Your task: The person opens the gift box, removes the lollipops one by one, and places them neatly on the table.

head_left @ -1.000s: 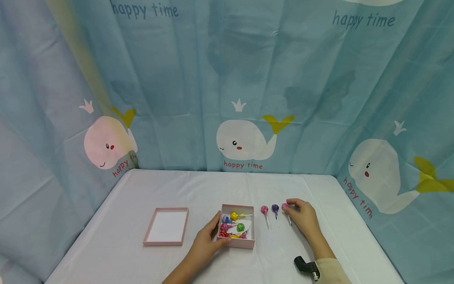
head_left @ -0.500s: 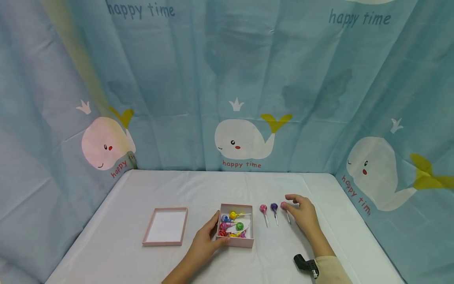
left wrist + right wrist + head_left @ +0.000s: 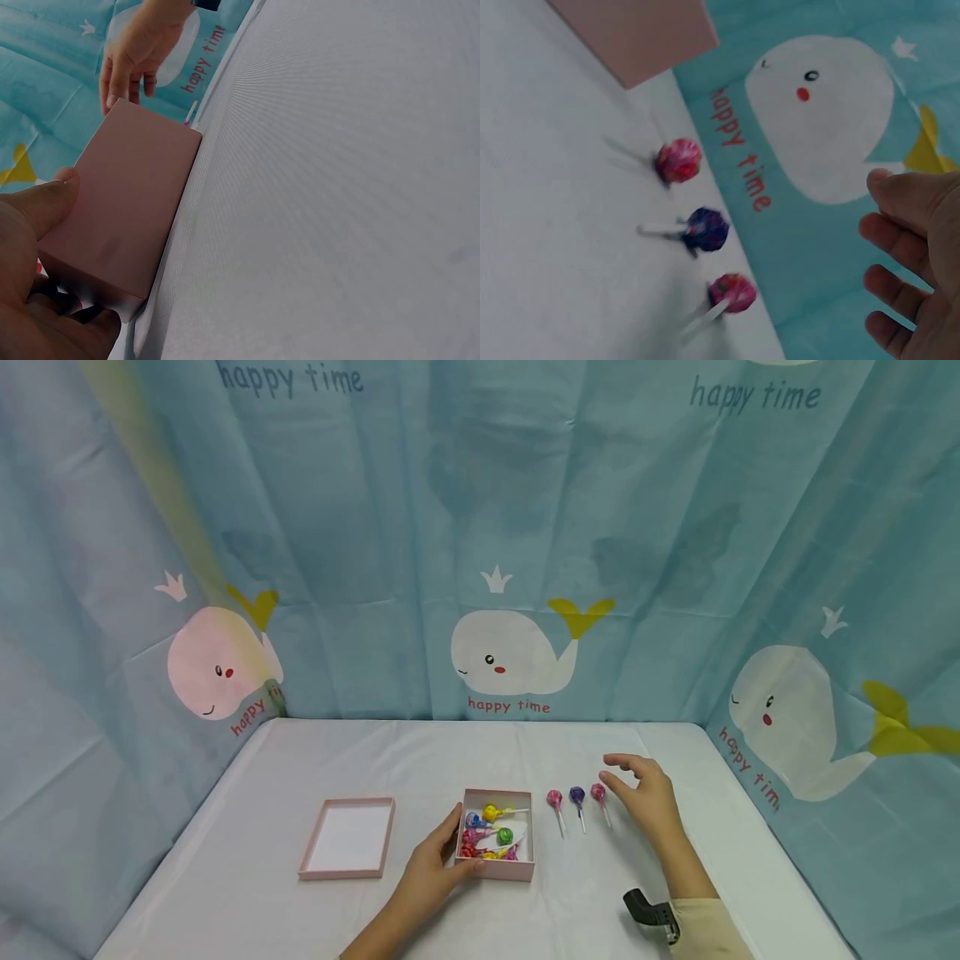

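Gripping pink box (image 3: 506, 870) with our left hand (image 3: 431, 866) | our right hand (image 3: 647, 793) spread, three lollipops (image 3: 577, 794) between it and box | lid (image 3: 347, 845) apart, left

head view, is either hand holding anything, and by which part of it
The left hand grips the pink box by its near-left corner, thumb on the near wall. The right hand, near the rightmost lollipop, holds nothing.
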The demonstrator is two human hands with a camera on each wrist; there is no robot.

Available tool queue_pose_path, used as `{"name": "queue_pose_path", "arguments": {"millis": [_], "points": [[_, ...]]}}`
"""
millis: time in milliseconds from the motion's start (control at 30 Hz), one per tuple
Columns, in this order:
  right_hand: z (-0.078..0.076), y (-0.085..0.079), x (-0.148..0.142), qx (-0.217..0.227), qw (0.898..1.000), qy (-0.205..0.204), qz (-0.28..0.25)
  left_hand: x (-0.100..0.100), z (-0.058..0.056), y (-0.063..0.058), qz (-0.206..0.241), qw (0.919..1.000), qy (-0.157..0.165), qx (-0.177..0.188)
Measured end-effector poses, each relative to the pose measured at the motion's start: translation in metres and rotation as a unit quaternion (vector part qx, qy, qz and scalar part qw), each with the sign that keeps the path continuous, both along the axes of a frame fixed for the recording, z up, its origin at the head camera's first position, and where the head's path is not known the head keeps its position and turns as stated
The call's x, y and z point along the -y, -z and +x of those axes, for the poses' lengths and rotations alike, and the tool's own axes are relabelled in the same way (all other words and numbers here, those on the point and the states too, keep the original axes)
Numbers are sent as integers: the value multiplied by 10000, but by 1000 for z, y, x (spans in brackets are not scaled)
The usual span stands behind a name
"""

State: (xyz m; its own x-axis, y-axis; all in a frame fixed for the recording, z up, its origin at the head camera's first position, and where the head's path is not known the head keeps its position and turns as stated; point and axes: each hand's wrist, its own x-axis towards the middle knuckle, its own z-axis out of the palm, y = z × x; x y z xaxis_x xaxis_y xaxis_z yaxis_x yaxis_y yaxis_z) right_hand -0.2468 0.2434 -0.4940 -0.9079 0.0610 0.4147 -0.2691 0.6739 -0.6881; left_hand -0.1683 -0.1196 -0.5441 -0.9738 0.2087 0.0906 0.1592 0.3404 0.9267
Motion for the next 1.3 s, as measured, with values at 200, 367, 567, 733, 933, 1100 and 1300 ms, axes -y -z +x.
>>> {"name": "queue_pose_path", "arguments": {"millis": [200, 367, 567, 733, 933, 1100, 1300], "points": [[11, -20, 16, 70, 9993, -348, -99, 2, 0, 2, -3, 9999, -16, 103], [22, -33, 31, 54, 9978, -657, -116, 2, 0, 3, 26, 10000, 25, 70], [35, -43, 50, 106, 9954, -949, -77, 0, -1, 2, 72, 10000, 39, 22], [40, -41, 71, 204, 9936, -1107, 111, 1, -2, 2, 81, 10000, 27, -31], [40, -31, 97, 438, 9917, -1149, 361, 1, -1, 1, 96, 9999, -26, 33], [37, -19, 116, 738, 9904, -1052, 518, 1, 0, 0, 112, 9999, 18, 53], [32, -6, 130, 950, 9869, -1133, 646, 1, 0, -1, 168, 9998, 61, -29]]}}
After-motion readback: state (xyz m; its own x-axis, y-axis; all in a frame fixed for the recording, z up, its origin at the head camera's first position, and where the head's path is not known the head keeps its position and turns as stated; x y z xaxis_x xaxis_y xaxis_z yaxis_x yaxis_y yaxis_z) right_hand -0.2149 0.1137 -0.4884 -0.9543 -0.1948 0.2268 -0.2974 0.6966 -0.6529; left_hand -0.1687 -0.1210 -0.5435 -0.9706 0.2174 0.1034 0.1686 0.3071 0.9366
